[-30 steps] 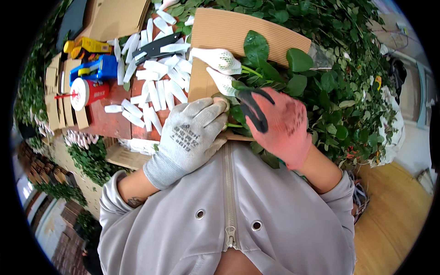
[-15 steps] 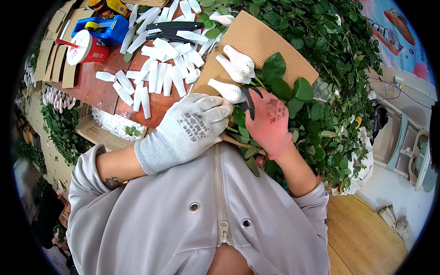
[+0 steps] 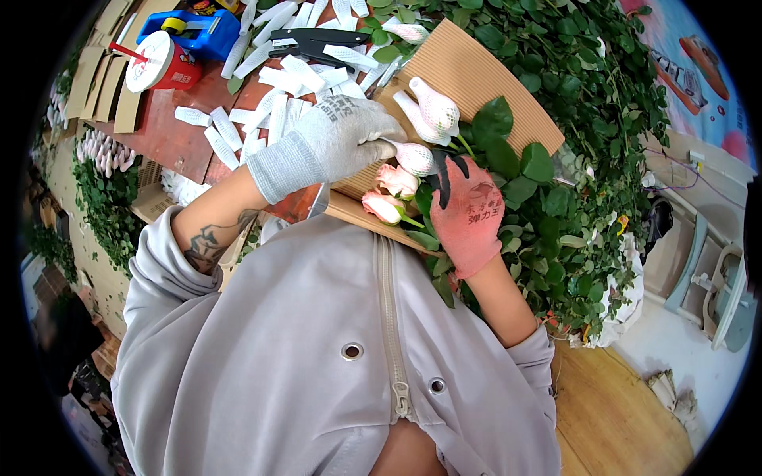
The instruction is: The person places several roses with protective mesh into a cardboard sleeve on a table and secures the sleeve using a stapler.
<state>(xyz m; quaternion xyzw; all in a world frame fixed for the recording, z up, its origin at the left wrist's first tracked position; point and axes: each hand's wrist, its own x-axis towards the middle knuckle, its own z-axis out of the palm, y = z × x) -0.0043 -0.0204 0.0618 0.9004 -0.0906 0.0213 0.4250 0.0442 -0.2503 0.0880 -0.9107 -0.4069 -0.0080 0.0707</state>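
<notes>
My left hand [image 3: 333, 143] is clamping its grip on a netted rosebud [image 3: 414, 157], stem running right under my right hand [image 3: 470, 213], itself closing over stems.

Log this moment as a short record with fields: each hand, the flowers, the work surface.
left hand: grey knit glove, fingers on a netted rose bud
right hand: pink glove with black fingertips, gripping leafy rose stems
bare buds: two pink roses without nets, lying on corrugated cardboard
netted buds: two more above on the cardboard
table: reddish, strewn with white foam nets, black pliers, blue tape dispenser
</notes>
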